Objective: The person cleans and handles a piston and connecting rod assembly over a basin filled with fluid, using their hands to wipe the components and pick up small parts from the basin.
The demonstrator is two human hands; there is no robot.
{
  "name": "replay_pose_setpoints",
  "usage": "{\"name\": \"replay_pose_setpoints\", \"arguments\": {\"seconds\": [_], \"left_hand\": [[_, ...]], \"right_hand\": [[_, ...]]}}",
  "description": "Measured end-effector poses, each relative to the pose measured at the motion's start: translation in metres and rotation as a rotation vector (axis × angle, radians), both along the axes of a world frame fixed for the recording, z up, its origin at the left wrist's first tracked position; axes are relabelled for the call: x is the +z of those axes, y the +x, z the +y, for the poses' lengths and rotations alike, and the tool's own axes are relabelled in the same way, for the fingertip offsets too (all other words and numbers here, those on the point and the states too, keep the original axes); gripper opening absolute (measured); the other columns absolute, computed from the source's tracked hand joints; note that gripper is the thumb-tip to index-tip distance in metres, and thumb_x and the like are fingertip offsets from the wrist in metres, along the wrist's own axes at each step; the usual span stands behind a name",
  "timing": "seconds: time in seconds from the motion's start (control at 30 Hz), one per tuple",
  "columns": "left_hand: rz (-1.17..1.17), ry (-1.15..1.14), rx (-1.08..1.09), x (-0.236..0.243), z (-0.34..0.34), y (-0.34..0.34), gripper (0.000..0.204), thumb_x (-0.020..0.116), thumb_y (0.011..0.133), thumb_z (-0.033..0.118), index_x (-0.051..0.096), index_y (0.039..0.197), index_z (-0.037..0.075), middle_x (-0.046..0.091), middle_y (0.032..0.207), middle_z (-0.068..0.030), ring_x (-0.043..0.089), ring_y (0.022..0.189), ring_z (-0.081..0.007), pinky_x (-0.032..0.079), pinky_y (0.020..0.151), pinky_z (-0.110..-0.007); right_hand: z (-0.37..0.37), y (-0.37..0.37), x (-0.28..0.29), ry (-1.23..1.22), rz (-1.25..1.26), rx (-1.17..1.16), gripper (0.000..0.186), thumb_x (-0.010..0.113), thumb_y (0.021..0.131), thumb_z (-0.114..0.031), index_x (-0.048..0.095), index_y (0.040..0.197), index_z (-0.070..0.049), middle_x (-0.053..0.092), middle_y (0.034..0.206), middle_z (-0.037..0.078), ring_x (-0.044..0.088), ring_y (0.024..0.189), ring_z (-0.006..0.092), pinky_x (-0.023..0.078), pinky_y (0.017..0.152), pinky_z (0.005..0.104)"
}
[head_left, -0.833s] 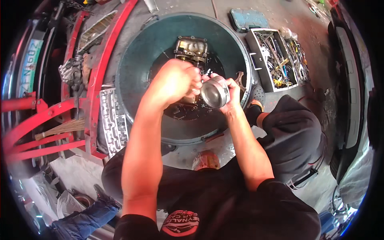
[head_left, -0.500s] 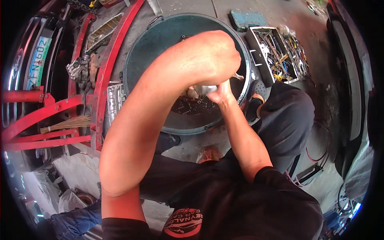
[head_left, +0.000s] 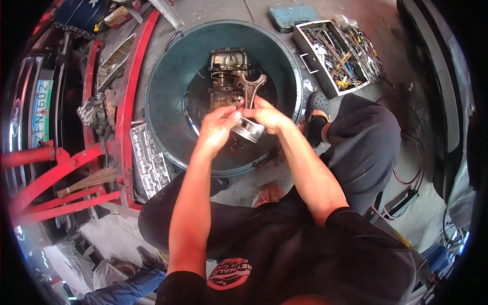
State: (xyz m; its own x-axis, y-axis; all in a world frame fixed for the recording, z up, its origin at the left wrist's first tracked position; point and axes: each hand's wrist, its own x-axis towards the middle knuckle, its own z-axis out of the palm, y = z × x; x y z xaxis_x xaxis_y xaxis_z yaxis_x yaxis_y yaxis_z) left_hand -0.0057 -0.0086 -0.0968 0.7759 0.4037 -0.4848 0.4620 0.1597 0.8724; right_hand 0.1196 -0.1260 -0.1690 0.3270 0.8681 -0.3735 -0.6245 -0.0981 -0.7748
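Observation:
A piston [head_left: 249,131] with its connecting rod [head_left: 251,91] attached is held between both hands, over a round dark green basin [head_left: 168,66]. The rod's forked end points away from me, and the ringed crown faces me, tilted. My left hand [head_left: 217,127] grips the piston's left side, thumb and fingers closed near the rod's base. My right hand [head_left: 269,116] wraps the right side, with some fingertips hidden behind the rod. Beyond the hands, an oily metal engine casting [head_left: 227,63] lies in the basin, its near part partly covered by my hands.
Right of the basin stand a tray of hand tools [head_left: 330,56] and a teal case [head_left: 294,18]. To the left are a red metal frame [head_left: 133,76], a cylinder-head-like casting [head_left: 150,160] and a straw broom [head_left: 89,181]. My shod foot [head_left: 319,109] is beside the basin's right rim.
My left arm, earlier bent across the basin and hiding the piston, has swung back to the left and nearer. The piston and rod now show between both hands. The view has shifted slightly.

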Motion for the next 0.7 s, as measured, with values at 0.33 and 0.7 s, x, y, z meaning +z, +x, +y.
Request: {"name": "replay_pose_setpoints", "arguments": {"seconds": [0.33,0.7], "left_hand": [[-0.057,-0.081,0.192,-0.037,-0.002,0.027,0.025,0.062,0.094,0.026,0.056,0.083,0.004,0.053,0.061,-0.0015,0.044,0.040,-0.0086,0.035,0.036,-0.025],[-0.057,1.131,-0.136,-0.035,-0.025,0.018,0.047,0.062,0.091,0.030,0.059,0.130,0.005,0.059,0.118,-0.0186,0.048,0.107,-0.0353,0.041,0.093,-0.041]], "right_hand": [[-0.009,0.005,0.019,0.222,0.153,0.412,0.058,0.060,0.077,0.001,0.043,0.132,-0.004,0.063,0.111,0.007,0.062,0.101,0.0161,0.047,0.094,0.0299],[-0.005,-0.011,-0.027,-0.167,-0.729,0.137,0.054,0.054,0.077,0.001,0.044,0.130,0.002,0.062,0.109,0.011,0.060,0.103,0.0195,0.046,0.092,0.0301]]}}
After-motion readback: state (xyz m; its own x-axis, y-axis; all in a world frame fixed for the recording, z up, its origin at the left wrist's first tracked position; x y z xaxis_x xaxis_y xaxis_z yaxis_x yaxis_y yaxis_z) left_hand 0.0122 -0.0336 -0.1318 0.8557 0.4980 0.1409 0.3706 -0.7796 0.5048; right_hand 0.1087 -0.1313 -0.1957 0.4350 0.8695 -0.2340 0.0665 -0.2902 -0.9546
